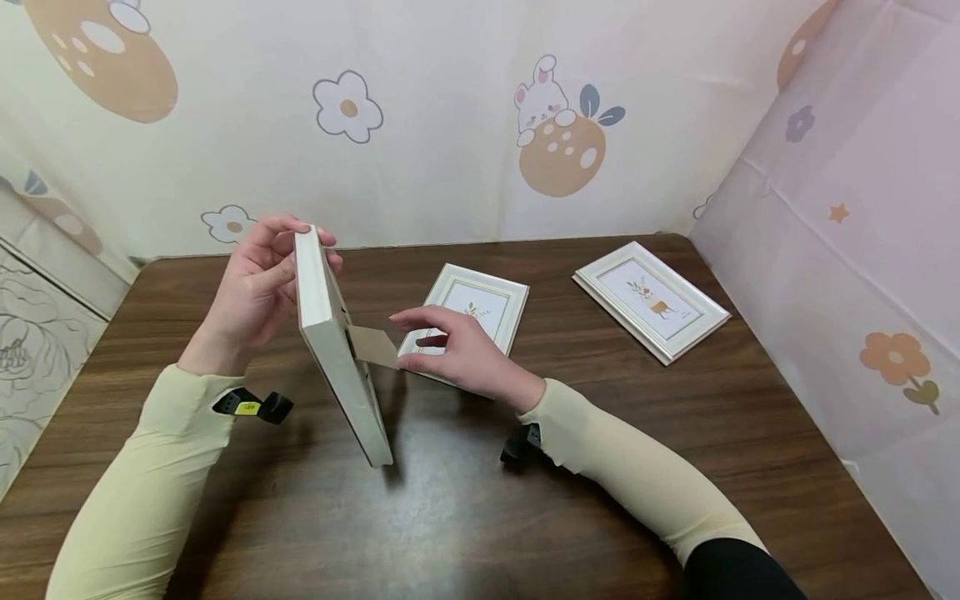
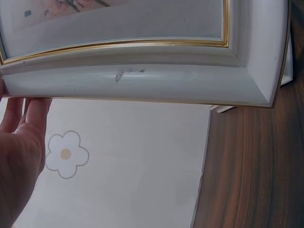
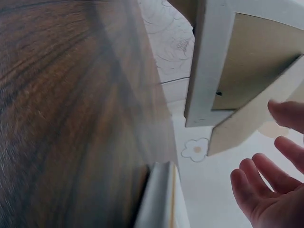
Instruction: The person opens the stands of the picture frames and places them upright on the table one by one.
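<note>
My left hand [image 1: 258, 287] grips the upper edge of a white picture frame [image 1: 318, 287], which stands tilted on edge with its back toward the right. A beige stand flap [image 1: 372, 345] sticks out from that back. My right hand [image 1: 468, 354] is beside the flap, thumb right at its outer edge. In the right wrist view its fingers [image 3: 259, 178] are loosely spread and the flap [image 3: 244, 123] is swung out from the backing. The left wrist view gives the front of the white frame [image 2: 180, 83], with gold inner trim, a pinkish picture and a dark scuff.
A second white frame [image 1: 516, 315] lies face up behind my right hand. Another white frame [image 1: 606, 293] lies face up at the back right of the brown wooden table [image 1: 450, 517]. Patterned cloth [image 1: 442, 167] hangs along the table's back and right sides.
</note>
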### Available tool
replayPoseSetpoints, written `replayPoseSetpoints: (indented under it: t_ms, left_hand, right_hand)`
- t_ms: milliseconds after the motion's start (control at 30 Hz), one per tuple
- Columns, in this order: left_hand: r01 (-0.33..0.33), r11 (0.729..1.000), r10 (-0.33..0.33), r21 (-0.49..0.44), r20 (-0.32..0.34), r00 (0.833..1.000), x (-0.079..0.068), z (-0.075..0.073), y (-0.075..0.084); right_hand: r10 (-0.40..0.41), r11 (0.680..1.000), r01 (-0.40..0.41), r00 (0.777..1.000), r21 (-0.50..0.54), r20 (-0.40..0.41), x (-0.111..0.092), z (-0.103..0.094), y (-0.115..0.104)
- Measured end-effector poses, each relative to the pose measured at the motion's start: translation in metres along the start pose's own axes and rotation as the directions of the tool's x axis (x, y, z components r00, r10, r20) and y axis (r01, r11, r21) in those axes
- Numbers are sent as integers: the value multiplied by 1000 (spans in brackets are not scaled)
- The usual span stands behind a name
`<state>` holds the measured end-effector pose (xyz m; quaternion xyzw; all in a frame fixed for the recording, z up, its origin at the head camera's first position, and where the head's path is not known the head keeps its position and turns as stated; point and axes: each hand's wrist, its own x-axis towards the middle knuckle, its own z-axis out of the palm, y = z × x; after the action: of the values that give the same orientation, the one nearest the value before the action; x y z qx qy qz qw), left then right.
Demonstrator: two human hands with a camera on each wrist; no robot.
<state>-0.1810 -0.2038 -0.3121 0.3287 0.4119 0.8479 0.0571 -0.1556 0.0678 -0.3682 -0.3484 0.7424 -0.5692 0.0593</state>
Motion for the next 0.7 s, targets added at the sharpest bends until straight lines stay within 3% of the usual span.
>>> replayPoseSetpoints:
  t_ms: [333, 700]
  left_hand:
    - [-1, 1000, 1, 19, 18, 1000, -2, 1, -2]
    - [-6, 1000, 6, 25, 4, 1000, -2, 2, -2]
  right_hand:
    - [63, 998, -63, 998, -8, 27, 6, 11, 9]
    - [42, 999, -44, 996, 14, 78, 8, 14, 10]
